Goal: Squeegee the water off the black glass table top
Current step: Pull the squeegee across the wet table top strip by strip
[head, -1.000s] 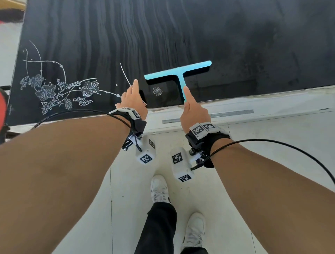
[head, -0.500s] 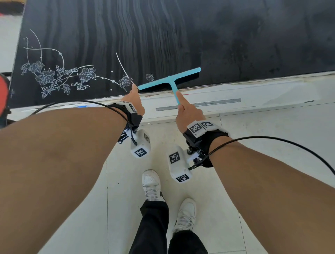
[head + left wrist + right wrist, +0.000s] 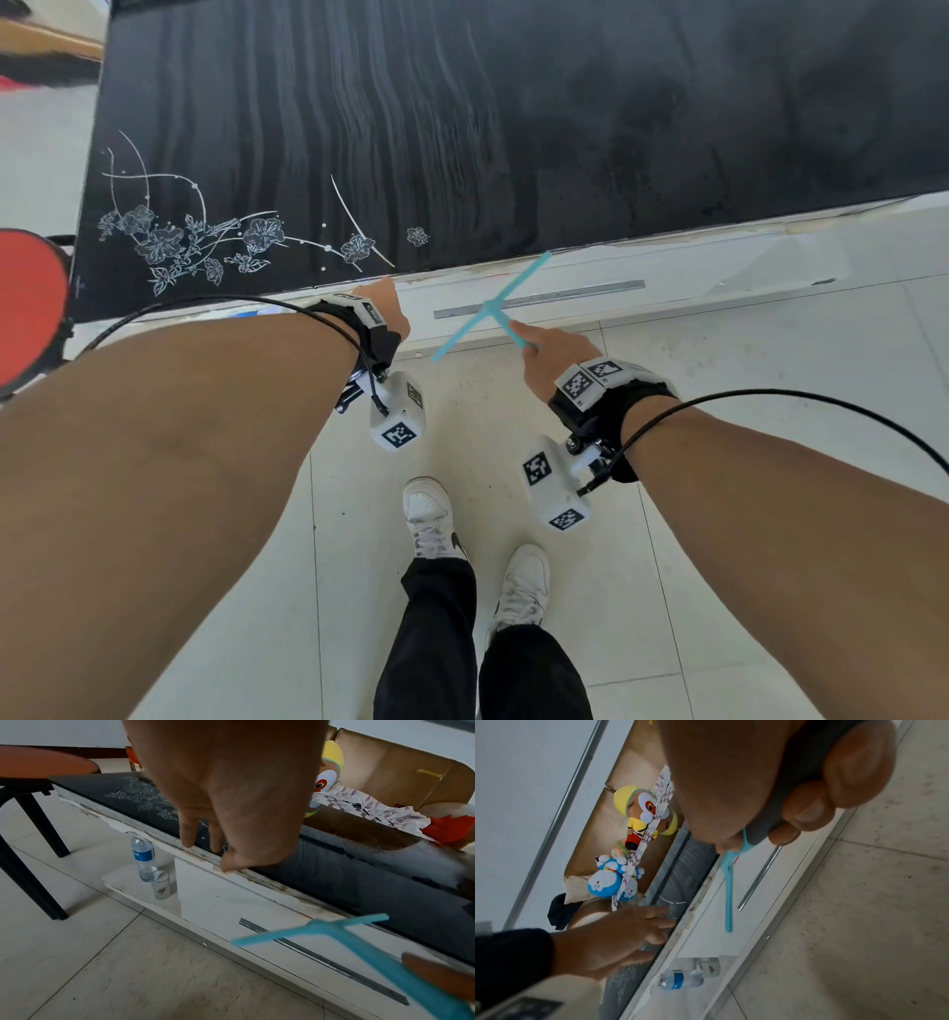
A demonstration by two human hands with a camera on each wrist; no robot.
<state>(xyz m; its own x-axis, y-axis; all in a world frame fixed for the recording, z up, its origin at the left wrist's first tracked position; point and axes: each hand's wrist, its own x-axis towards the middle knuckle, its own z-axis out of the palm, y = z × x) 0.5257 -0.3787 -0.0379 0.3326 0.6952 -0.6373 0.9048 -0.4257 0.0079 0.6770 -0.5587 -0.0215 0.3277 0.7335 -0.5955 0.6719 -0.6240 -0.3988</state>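
Note:
The black glass table top [image 3: 513, 128] with a white flower drawing fills the upper head view; wavy water streaks run down its middle. My right hand [image 3: 544, 354] grips the handle of the turquoise T-shaped squeegee [image 3: 488, 308], which hangs off the glass, tilted, in front of the white drawer front [image 3: 667, 267]. The squeegee [image 3: 321, 931] also shows low in the left wrist view, and its blade [image 3: 728, 882] edge-on in the right wrist view. My left hand [image 3: 385, 303] rests with straight fingers [image 3: 189, 833] on the table's near edge [image 3: 257, 880].
A water bottle [image 3: 142, 858] and a glass [image 3: 160, 887] stand on the low white shelf under the table. A red-topped stool [image 3: 25, 308] stands at the left. A sofa [image 3: 398, 774] with plush toys lies behind the table. My feet [image 3: 431, 514] are on the tiled floor.
The squeegee was pulled toward me across the glass, then came off the near edge and now hangs tilted in front of the drawer. My left hand slid back to the table's edge.

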